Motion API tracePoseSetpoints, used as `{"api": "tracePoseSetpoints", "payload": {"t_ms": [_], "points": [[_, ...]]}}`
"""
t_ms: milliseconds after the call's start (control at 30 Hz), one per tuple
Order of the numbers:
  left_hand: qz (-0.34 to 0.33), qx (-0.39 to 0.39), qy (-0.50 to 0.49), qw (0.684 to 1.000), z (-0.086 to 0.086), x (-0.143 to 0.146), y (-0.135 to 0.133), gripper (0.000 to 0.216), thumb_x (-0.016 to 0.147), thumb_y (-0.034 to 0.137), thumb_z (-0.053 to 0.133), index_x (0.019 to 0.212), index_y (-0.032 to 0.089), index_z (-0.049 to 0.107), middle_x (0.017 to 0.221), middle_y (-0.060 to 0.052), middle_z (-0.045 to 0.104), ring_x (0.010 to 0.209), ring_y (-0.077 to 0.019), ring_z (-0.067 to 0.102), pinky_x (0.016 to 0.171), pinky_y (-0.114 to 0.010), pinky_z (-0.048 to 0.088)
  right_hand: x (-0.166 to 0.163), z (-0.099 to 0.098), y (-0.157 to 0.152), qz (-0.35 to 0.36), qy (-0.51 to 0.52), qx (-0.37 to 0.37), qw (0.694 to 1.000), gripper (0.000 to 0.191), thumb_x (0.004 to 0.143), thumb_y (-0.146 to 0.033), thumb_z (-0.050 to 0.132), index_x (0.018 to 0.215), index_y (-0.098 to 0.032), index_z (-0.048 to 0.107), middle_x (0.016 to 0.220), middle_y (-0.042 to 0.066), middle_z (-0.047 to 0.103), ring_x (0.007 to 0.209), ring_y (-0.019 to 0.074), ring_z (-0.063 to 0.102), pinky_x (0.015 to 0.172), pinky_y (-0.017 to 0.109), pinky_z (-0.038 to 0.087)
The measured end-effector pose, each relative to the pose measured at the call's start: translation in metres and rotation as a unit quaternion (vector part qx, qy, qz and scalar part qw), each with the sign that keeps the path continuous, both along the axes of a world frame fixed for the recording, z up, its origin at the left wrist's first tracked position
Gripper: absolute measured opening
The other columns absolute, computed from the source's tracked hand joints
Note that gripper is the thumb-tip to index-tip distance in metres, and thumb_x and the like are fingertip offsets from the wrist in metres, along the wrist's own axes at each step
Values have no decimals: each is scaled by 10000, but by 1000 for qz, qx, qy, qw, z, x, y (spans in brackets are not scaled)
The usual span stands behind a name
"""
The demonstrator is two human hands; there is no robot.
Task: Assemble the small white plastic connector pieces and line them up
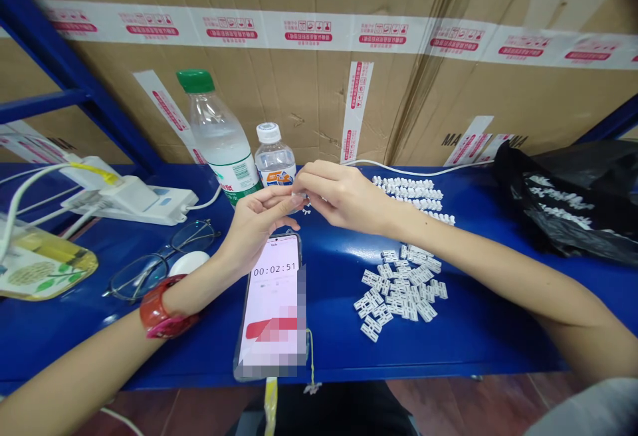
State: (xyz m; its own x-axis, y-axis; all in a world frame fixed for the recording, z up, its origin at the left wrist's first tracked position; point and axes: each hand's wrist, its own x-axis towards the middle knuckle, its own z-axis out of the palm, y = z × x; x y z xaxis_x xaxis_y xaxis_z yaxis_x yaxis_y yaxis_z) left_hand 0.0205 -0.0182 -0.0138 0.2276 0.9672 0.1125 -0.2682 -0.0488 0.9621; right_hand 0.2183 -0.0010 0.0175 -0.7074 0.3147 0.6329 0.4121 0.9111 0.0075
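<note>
Two forearms (pixel 109 341) (pixel 483 260), two hands (pixel 256 223) (pixel 343 195), one white piece (pixel 298 195)

1. Your table (pixel 339 339): smooth, glossy paint.
2. Pieces (pixel 401 293) toward your front edge: matt plastic.
3. Bag (pixel 593 180) near your far right corner: thin, crinkled, shiny plastic.
4. Big bottle (pixel 219 133) by the far edge: clear, smooth plastic.
5. Box (pixel 304 84) beyond it: matt cardboard.

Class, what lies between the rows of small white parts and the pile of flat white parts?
The head view shows the right forearm, stretched above the blue tabletop.
</note>
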Motion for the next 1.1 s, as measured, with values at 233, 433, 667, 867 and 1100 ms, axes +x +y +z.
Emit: {"api": "tracePoseSetpoints", "payload": {"t_ms": [233,433,667,867,1100], "points": [[16,37,10,999,6,-1,0,269,678,305,981,883,199,842,847,-30,794,766,-142,690,546,-191,590,-3,6,2,-13,187,-227,956,93,952,-175,582,915,-160,665,864,21,711,778,114,627,696,251,500],[14,156,72,985,17,-3,-4,180,748,230,920,910,203,846,816,-27,762,688,-129,636,463,-186,530,2,20,4,4,194,-589,785,436,932,-559,716,777,-152,693,765,21,680,620,79,566,520,209,435],[10,190,94,977,16,-1,-7,169,772,215,889,937,210,855,845,-51,789,750,-162,701,473,-195,520,7,20,5,61,144,-667,729,347,830,-474,866,801,-159,722,743,-13,660,672,68,585,538,163,433],[9,185,99,978,14,-2,-6,183,775,216,885,956,211,861,849,-55,796,730,-155,682,485,-201,522,4,15,10,103,178,-726,657,353,812,-405,899,762,-146,663,702,-28,603,637,55,523,527,167,391],[9,198,101,975,14,0,-5,175,767,190,887,936,228,865,854,-39,804,674,-127,648,483,-192,516,3,11,10,111,180,-706,676,431,837,-446,872,674,-158,596,616,-61,517,582,51,438,526,193,347]]}}
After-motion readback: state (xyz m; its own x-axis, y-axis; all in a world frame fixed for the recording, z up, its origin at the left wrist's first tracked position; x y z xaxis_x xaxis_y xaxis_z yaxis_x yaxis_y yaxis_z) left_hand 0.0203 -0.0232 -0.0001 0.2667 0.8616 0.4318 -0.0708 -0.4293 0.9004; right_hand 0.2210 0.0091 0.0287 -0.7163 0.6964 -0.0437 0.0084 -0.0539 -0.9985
